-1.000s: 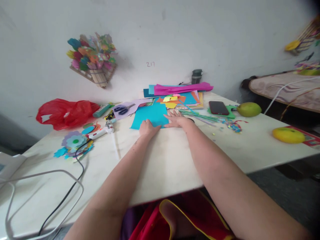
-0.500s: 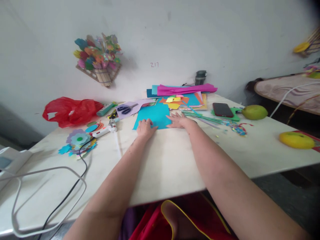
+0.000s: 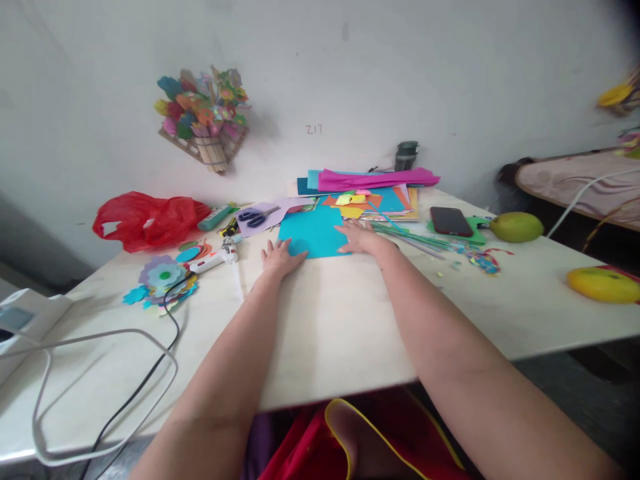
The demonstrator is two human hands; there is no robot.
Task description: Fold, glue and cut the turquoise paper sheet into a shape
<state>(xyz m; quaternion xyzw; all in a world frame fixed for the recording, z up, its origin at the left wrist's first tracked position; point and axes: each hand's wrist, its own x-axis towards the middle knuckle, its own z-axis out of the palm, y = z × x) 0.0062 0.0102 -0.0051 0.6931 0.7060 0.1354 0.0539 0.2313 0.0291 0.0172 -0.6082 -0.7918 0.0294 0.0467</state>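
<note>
A blue sheet of paper (image 3: 315,233) lies flat on the white table (image 3: 340,320) in front of me. My left hand (image 3: 281,258) rests at its left front corner, fingers spread, partly on the table. On the right edge of the sheet lies my right hand (image 3: 361,237), its fingers stretched out flat. Neither hand grips anything. Left of the sheet are a white glue gun (image 3: 213,260), cut paper flowers (image 3: 165,280) and dark-handled scissors (image 3: 256,215) on lilac paper.
Behind the sheet are stacked coloured papers (image 3: 395,200) and a pink roll (image 3: 380,178). Green sticks (image 3: 415,235), a phone (image 3: 450,221) and mangoes (image 3: 517,227) sit at right. A red plastic bag (image 3: 150,220) and looping cables (image 3: 175,363) occupy the left.
My left hand has slid left off the sheet's middle front to its left corner, and its fingers have spread. The right hand stays on the right edge. The view has shifted slightly.
</note>
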